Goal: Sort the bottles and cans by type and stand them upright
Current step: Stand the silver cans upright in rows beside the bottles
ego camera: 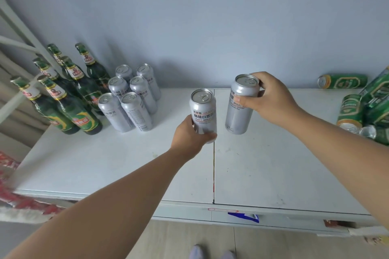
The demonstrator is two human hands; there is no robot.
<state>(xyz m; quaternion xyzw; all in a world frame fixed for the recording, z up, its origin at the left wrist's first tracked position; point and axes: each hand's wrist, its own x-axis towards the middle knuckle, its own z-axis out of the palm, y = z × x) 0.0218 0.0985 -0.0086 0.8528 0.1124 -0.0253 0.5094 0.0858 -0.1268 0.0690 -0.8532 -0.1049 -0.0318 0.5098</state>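
Left hand (188,135) grips silver can (203,111) — right hand (266,101) another

White table (273,174), two panels, dark seam (213,174) down the middle. Blue wall (210,27) behind. White rails (25,33) at left, red patterned cloth (12,195) below them. Blue sticker (244,216) on the table's front edge. Pale wood floor (168,242).

2 bare forearms (126,191), pale-grey shoes (196,252)

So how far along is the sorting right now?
Done: green bottles stand grouped at left, six silver cans upright beside them. In hand: the left hand grips a seventh can, the right hand an eighth can. Left: the green cans at right, lying jumbled.
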